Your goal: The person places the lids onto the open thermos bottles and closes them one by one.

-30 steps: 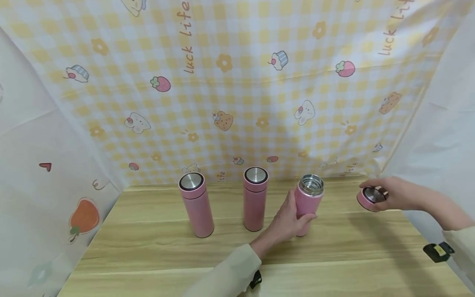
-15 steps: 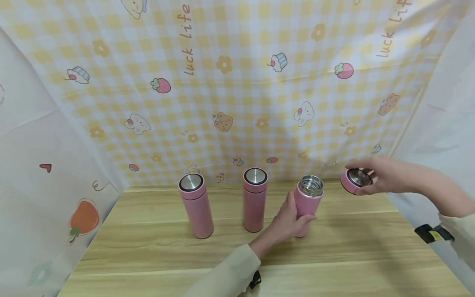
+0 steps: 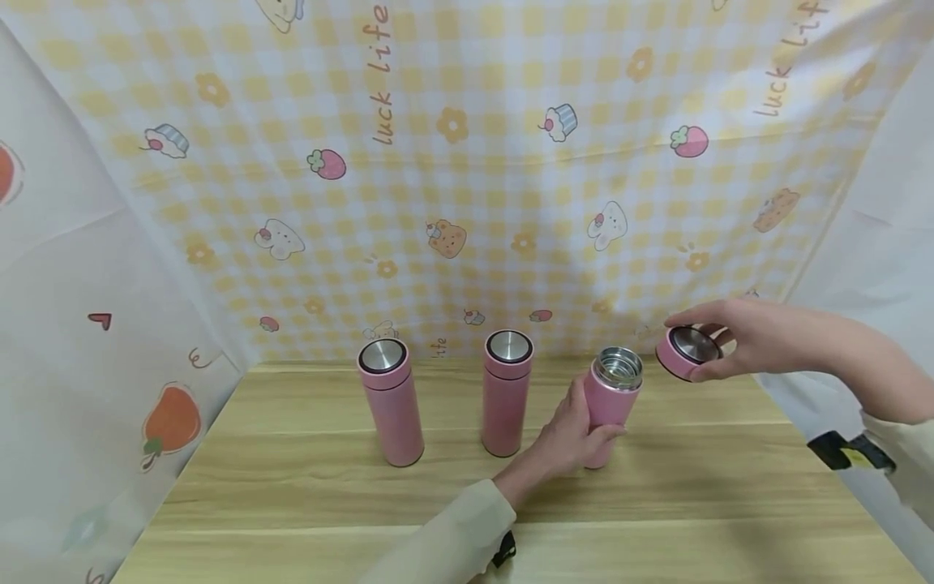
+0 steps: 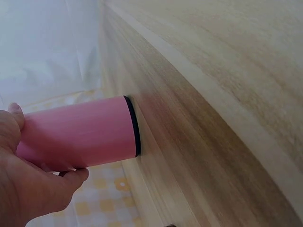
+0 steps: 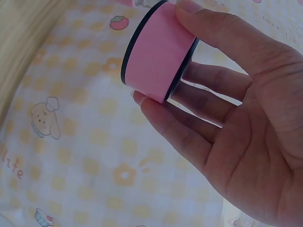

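An uncapped pink thermos (image 3: 611, 403) stands upright on the table, its steel mouth showing. My left hand (image 3: 572, 434) grips its body from the left, thumb in front; in the left wrist view the thermos (image 4: 80, 135) has its black-rimmed base on the wood. To the right of that mouth and slightly above it, my right hand (image 3: 759, 341) pinches a pink lid (image 3: 689, 352) with a steel top. Thumb and fingers hold the lid (image 5: 154, 52) by its side in the right wrist view. Lid and thermos are apart.
Two capped pink thermoses, a middle thermos (image 3: 505, 397) and a left thermos (image 3: 394, 405), stand upright left of the held one. Behind the wooden table (image 3: 306, 487) hangs a yellow checked cloth (image 3: 496, 186). White sheeting (image 3: 66, 268) covers the left side.
My right hand has brought the lid leftward and up, closer to the thermos mouth. The left hand keeps its grip on the thermos. The head view has shifted slightly.
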Demonstrator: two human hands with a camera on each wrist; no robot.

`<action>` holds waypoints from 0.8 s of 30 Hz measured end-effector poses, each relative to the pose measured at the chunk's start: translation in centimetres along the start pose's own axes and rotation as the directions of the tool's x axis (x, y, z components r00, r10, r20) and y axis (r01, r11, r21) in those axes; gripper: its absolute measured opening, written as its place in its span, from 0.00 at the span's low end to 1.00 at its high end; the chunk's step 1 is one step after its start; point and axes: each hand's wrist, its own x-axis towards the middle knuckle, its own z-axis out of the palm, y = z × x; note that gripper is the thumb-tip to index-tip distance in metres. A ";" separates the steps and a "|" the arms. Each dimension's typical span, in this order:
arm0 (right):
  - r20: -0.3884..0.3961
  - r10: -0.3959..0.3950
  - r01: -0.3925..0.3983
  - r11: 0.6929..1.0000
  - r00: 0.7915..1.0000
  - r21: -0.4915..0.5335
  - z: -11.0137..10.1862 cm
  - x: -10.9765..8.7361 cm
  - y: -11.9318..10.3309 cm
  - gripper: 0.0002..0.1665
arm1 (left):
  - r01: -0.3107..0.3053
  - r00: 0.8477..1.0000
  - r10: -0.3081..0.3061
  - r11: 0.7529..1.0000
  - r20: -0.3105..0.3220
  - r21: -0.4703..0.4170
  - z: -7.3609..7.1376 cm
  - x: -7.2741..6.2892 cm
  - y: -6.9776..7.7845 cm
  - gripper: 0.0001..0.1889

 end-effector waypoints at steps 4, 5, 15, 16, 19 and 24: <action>-0.006 -0.007 0.007 1.000 1.000 -0.009 -0.3 0.1 -0.5 0.43 | 0.010 1.000 -0.010 1.000 0.000 0.007 0.1 0.0 -0.1 0.42; -0.008 -0.016 0.016 1.000 1.000 -0.012 -0.3 0.1 -0.6 0.43 | 0.009 1.000 -0.009 1.000 0.001 0.010 0.1 -0.1 -0.1 0.42; 0.029 -0.126 0.126 0.992 0.992 0.009 -0.8 2.1 -3.0 0.40 | -0.004 1.000 0.004 1.000 0.003 0.018 -0.2 -0.1 -0.2 0.43; 0.041 -0.122 0.122 0.992 0.992 0.009 -0.8 2.4 -3.3 0.40 | -0.003 1.000 0.003 1.000 0.004 0.015 -0.2 -0.1 -0.2 0.43; 0.076 -0.106 0.106 0.994 0.991 0.014 -0.8 3.0 -3.8 0.38 | 0.000 1.000 0.000 1.000 0.005 0.009 -0.2 0.0 -0.2 0.42; 0.124 -0.102 0.103 0.995 0.987 0.000 -0.5 4.1 -4.4 0.36 | -0.003 1.000 0.003 1.000 0.009 0.016 -0.2 0.0 -0.1 0.42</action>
